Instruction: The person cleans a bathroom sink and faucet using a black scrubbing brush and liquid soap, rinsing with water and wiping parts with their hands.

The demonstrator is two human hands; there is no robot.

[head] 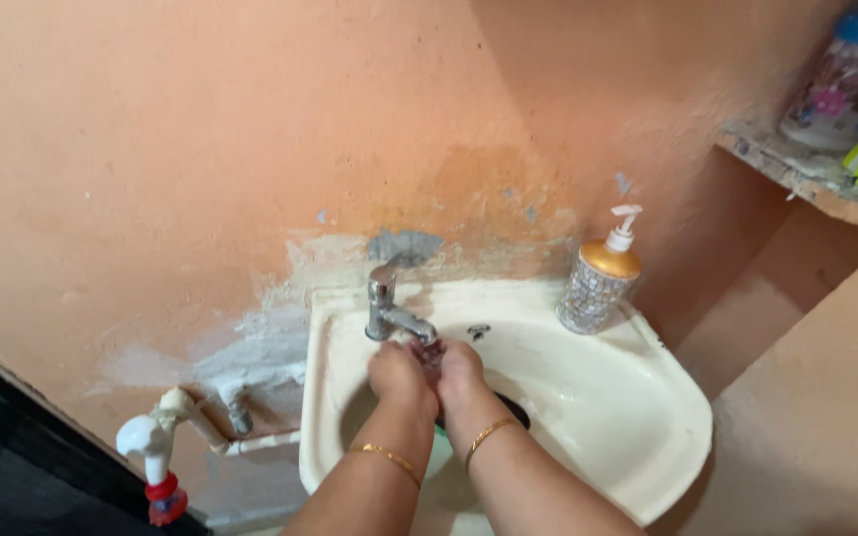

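Orange-plastered wall, patched grey and white around the plumbing, backs a cream wall-mounted washbasin [628, 437] at centre frame. Chrome tap [394, 313] stands at the basin's back rim, spout pointing toward lower right. Both hands sit together directly under the spout, over the bowl: left hand [401, 377] and right hand [461, 372] pressed side by side, fingers curled inward and touching each other, so the grip of each is closed against the other hand rather than around any object. A gold bangle [386, 459] circles the left wrist, a second bangle [489, 434] the right. Whether water is running cannot be made out clearly; something glints between the fingertips at the spout. Dark drain opening [513, 407] partly hidden behind the right forearm. Mosaic soap dispenser [598, 278] with gold collar and white pump stands on the basin's back right corner, well apart from the hands. White wall tap with red fitting [156, 457] at lower left. Judgement: step in hand is rubbing or rinsing the hands under the spout; a next move would call for one hand to free itself and reach up, to the tap lever just above or across to the pump.
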